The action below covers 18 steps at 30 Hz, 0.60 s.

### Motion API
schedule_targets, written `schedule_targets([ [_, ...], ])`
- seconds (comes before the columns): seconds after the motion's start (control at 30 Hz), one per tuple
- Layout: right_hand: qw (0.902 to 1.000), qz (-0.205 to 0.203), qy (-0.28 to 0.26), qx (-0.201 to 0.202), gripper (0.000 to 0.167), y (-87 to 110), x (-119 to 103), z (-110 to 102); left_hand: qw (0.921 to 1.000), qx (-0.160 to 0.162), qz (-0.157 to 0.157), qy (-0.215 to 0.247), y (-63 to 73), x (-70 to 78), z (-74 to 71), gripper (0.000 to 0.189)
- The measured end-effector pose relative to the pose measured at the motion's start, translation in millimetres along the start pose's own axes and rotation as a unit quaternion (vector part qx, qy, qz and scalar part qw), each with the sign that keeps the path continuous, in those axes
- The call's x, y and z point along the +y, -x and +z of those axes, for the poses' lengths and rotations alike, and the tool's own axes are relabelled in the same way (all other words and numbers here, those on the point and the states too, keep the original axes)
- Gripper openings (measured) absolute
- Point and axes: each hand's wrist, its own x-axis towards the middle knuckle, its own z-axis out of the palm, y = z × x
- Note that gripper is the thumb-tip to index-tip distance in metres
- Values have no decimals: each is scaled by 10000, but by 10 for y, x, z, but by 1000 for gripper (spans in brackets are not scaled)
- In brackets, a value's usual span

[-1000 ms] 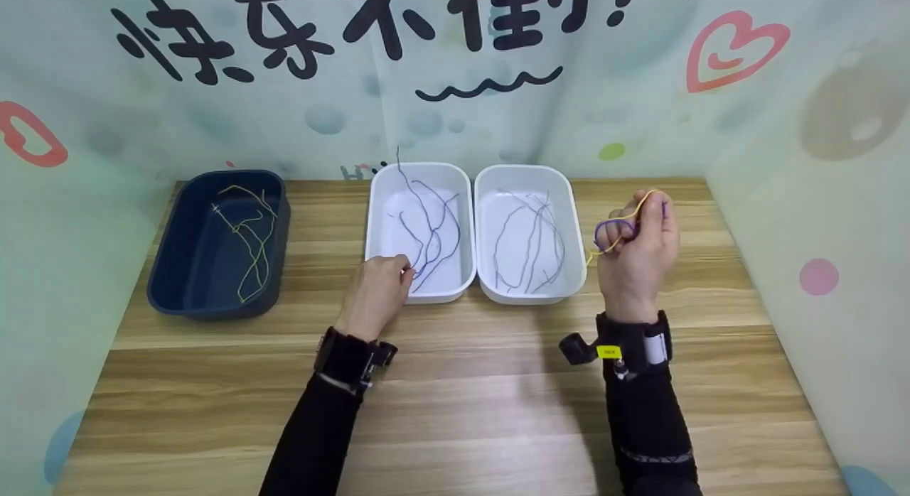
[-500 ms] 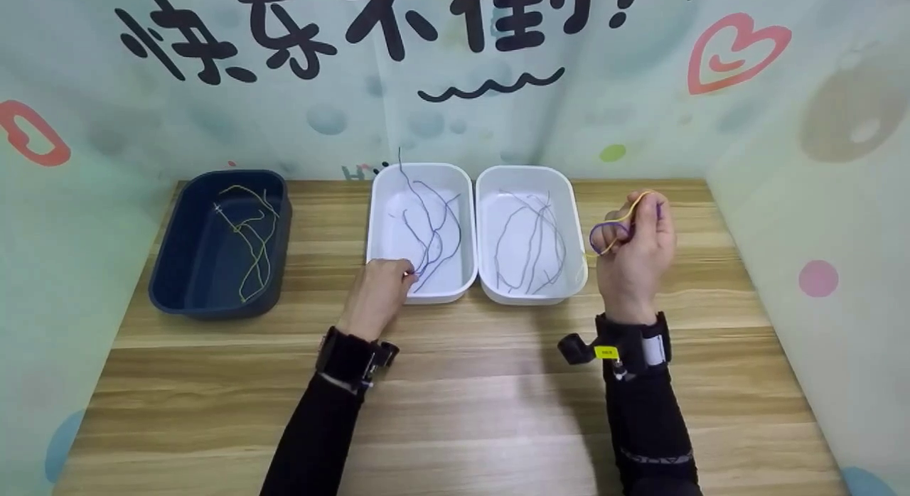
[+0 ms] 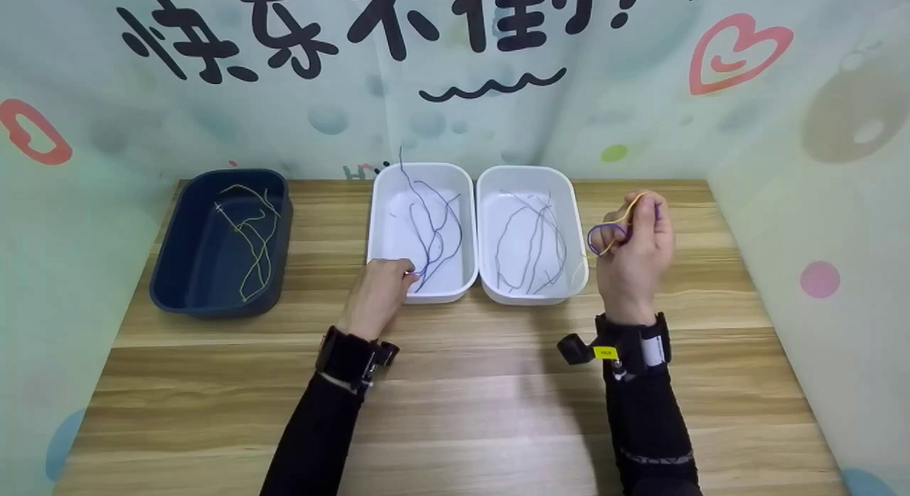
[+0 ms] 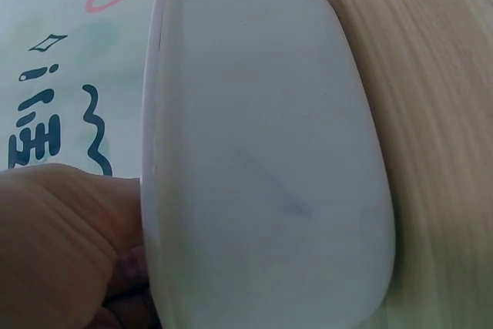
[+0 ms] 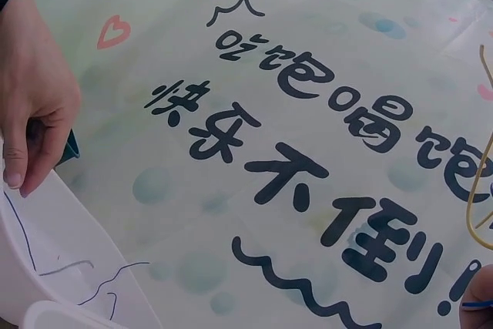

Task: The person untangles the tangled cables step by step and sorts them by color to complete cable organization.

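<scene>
My left hand reaches over the front left corner of the left white bin. Its thumb and forefinger pinch a blue string, whose strand runs down into the bin in the right wrist view. Several more blue strings lie tangled inside. Raised to the right of the bins, my right hand grips a yellow string and a purple string looped together. The yellow tail dangles by the right white bin. In the left wrist view the bin's wall hides the fingertips.
Thin grey strings lie in the right white bin, which stands against the left one. Farther left is a dark blue bin with yellow strings in it. A printed curtain rises behind the wooden table.
A blue strand in the left white bin has shifted right near my left fingertips. My right hand has drifted slightly left, still holding its strings, and the yellow tail now hangs over the right bin's edge.
</scene>
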Motion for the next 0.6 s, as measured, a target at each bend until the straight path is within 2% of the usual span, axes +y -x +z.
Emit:
schedule_targets([
  [0.2,10000,3,28,-2,24,4,0,-1,10000,57,54,-60,-2,-4,4,13],
  [0.43,9999,-51,88,-39,24,10,6,3,10000,53,-22,42,-8,-9,-13,15],
  [0.6,9997,-118,193,-57,23,11,14,0,9997,205,45,91,-7,-14,-39,19],
])
